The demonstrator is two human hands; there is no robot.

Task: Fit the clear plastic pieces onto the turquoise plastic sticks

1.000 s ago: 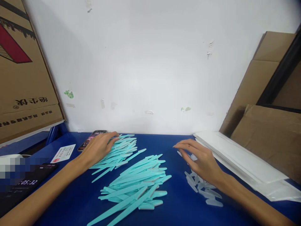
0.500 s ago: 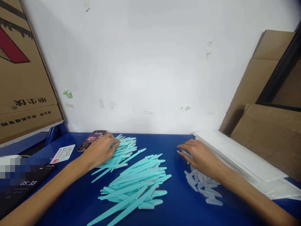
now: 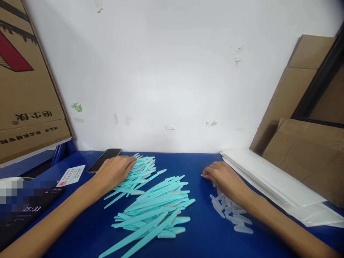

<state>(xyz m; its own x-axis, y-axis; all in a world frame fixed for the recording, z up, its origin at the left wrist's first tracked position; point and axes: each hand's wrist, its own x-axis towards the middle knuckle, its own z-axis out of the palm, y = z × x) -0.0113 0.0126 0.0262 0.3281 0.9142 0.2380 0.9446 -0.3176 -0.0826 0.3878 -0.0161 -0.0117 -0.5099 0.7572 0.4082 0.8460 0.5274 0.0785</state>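
Note:
Slim teal eyebrow razors (image 3: 154,200) lie in a large loose pile at the middle front of the blue table. Behind it, to the left, is a smaller pile of the same razors (image 3: 142,168). My left hand (image 3: 116,170) rests at that far pile, thumb and fingers closed on an eyebrow razor there; the grip is partly hidden. At the right, my right hand (image 3: 221,177) pinches a translucent plastic cap, of which only a pale tip shows at the fingertips. Several more translucent caps (image 3: 233,211) are scattered beneath and in front of this hand.
A dark phone (image 3: 100,161) and a white card (image 3: 72,175) lie left of my left hand, with a second phone (image 3: 29,211) nearer. White plastic sheets or bags (image 3: 276,182) are stacked at the right. Cardboard boxes (image 3: 303,154) stand at both sides, before a white wall (image 3: 172,79).
The fingers of my right hand have closed together round the cap. My left hand has shifted slightly and its fingers have drawn in at the razors. The far phone's screen has gone dark.

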